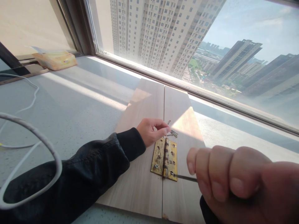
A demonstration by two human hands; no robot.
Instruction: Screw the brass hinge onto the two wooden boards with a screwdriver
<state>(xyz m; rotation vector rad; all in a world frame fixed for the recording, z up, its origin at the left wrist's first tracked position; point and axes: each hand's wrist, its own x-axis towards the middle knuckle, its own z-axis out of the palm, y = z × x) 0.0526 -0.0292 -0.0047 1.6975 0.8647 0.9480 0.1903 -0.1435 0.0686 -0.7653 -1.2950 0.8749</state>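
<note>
A worn brass-coloured hinge lies open across the seam between two pale wooden boards. Just beyond its upper end, several loose screws rest on the wood. My left hand is over these screws, thumb and forefinger pinched together; whatever is between the fingertips is too small to make out. Close to the camera, my right hand is wrapped round a screwdriver, its handle hidden in the fist. The thin shaft points left to a screw head at the hinge's lower right corner. Another screw head sits at lower left.
The boards lie on a pale speckled sill beneath a large window with tall buildings outside. A white cable loops across the left foreground, over my left sleeve. A yellowish soft packet stands in the far left corner by the frame.
</note>
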